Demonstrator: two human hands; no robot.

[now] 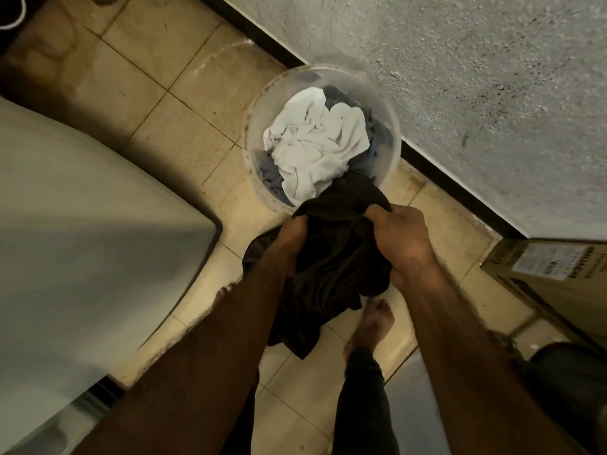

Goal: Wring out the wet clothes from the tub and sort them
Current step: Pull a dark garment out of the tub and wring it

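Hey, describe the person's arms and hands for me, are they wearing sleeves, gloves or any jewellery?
The left forearm and right forearm are bare; no sleeve reaches into view. The left hand and right hand are ungloved, with no watch, bracelet or ring visible. Dim light could hide small details.

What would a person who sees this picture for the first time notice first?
In the middle, the person's left grip and right grip both clutch a bunched dark garment, which hangs above the tiled floor. Just beyond it, close to the wall, stands a translucent tub with a crumpled white cloth on top of blue-grey clothes.
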